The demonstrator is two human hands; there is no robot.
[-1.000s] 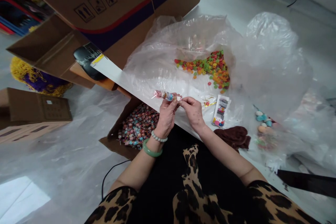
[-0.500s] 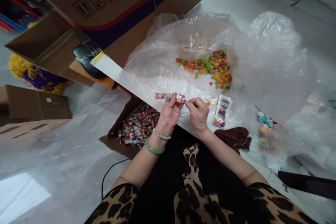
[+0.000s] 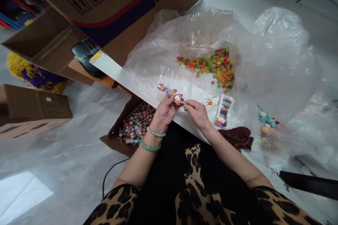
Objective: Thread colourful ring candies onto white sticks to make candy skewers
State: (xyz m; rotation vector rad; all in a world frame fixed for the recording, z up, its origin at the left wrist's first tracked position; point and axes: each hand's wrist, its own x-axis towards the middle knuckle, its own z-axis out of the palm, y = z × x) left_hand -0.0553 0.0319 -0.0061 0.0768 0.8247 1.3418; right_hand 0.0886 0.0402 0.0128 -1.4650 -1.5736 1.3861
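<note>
My left hand (image 3: 163, 113) is closed round a lollipop (image 3: 178, 100) in a long, colourful printed wrapper with a cartoon face. The wrapper's clear, patterned end (image 3: 162, 87) sticks out to the upper left, past my fingers. From the other end comes a thin pale stick, pinched in the fingertips of my right hand (image 3: 196, 113). To the right of that hand lie a flat printed packet (image 3: 224, 110) and gold ties (image 3: 213, 103) with a small red ring. Below the table edge, a carton holds many small wrapped pieces (image 3: 136, 124).
Ring-shaped candies (image 3: 211, 65) in red, orange and green lie in a large clear plastic bag (image 3: 155, 52). A big cardboard box (image 3: 126, 10) stands at the back left. Brown cloth (image 3: 237, 137) lies at the right, near blue and peach pieces (image 3: 267, 121) under plastic.
Both hands have shifted slightly left with the lollipop. Its wrapped end now tilts upward, and more of the pale stick shows between my hands.
</note>
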